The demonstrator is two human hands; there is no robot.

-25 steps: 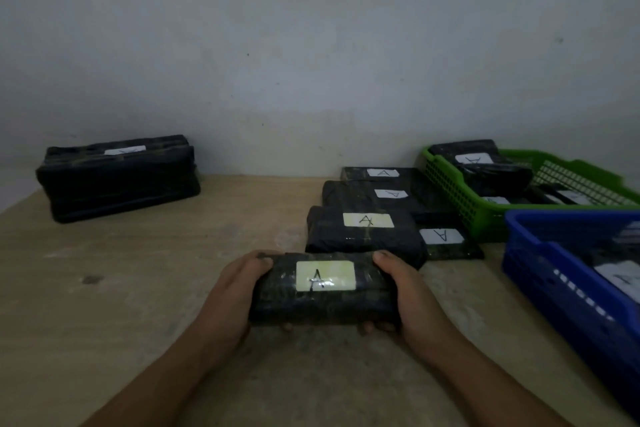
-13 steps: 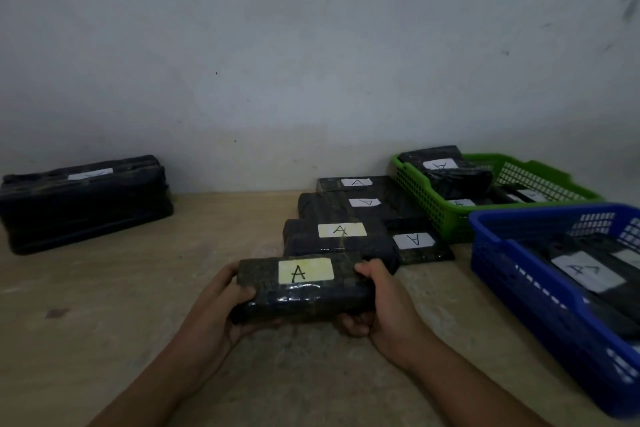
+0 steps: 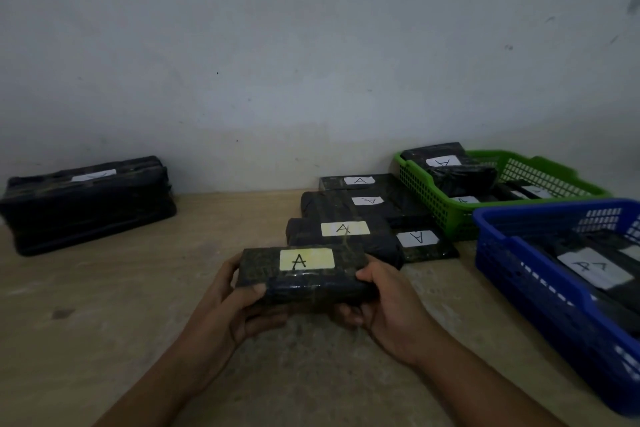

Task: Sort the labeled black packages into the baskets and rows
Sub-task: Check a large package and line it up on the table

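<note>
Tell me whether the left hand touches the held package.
Touching: the head view shows the left hand gripping the held package, thumb over its near left corner.

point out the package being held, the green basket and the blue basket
held package [image 3: 273,267]: head view, on its black top, left of the label
green basket [image 3: 420,192]: head view, on its near left mesh wall
blue basket [image 3: 519,279]: head view, on its left side wall

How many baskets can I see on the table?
2. The green basket stands at the far right near the wall. The blue basket stands in front of it, nearer the person, partly cut off by the picture's right edge.
</note>
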